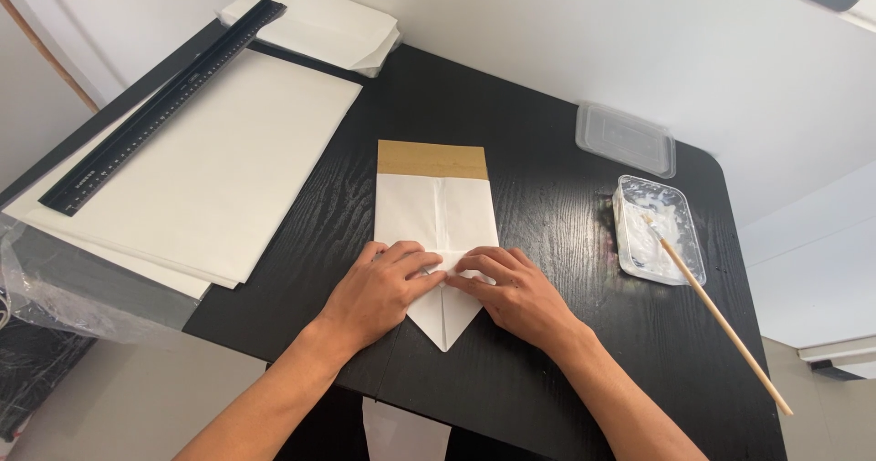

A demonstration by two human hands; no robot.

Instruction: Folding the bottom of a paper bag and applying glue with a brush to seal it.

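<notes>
Head view: a black wood-grain counter (547, 370) carries a folded white paper piece (436, 210) near its middle, with a brown strip (432, 159) across its far end and its near end folded to a point (444, 333) aimed at the person. Both hands press flat on the folds just above that point. The left hand (383, 288) lies palm down on the left flap, fingers (415, 258) extended toward the centre crease; it grips nothing, only presses. The right hand (511, 292) lies the same way on the right flap, fingers (474, 265) spread flat, grasping nothing. The fingertips of the two hands nearly meet over the centre line.

To the left lies a stack of large white sheets (219, 169), with a long black ruler (164, 105) set diagonally across its far left edge. A second pile of white paper (319, 23) sits at the far corner. To the right stands a clear plastic tub (657, 228) smeared with white paste, a wooden stick (721, 319) resting in it and jutting over the counter's right edge. The clear lid (625, 139) lies just beyond the tub. A white strip (401, 434) hangs below the near counter edge.
</notes>
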